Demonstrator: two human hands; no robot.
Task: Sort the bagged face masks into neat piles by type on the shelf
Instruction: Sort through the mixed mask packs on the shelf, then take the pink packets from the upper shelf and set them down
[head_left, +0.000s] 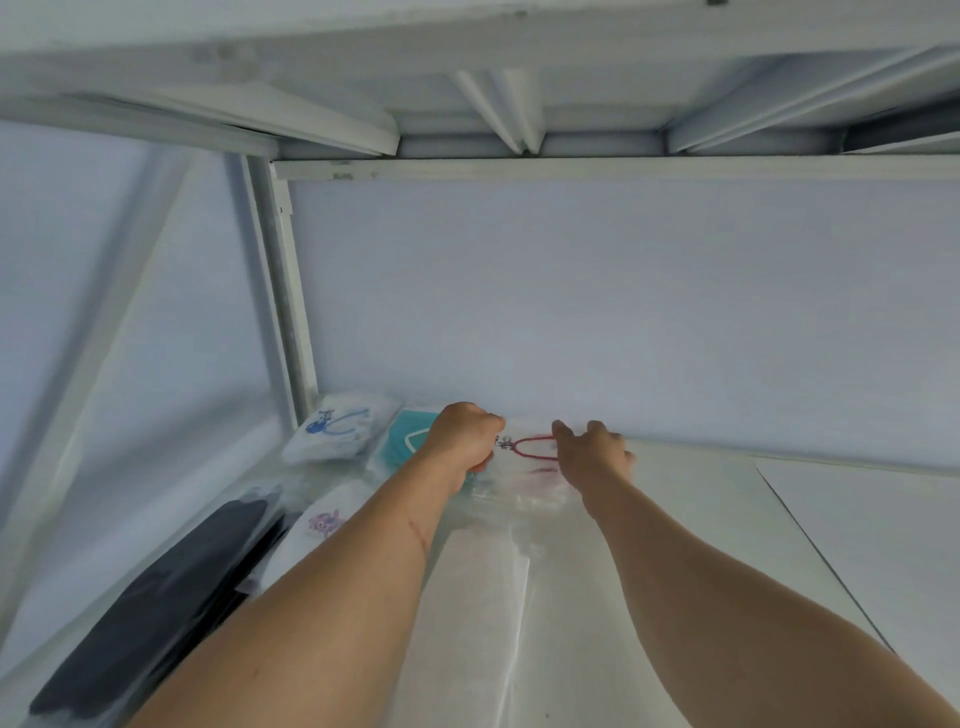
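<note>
Black bagged masks (156, 613) lie closest to us, at the left of the shelf (675, 519). Far back by the wall, our left hand (465, 441) and right hand (592, 452) both pinch a clear bagged mask with red ear loops (530, 452), beside a teal one (405, 441).

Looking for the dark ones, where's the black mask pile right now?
In the head view, the black mask pile lies at the shelf's near left edge, left of the left forearm, beside a white bagged mask.
</note>
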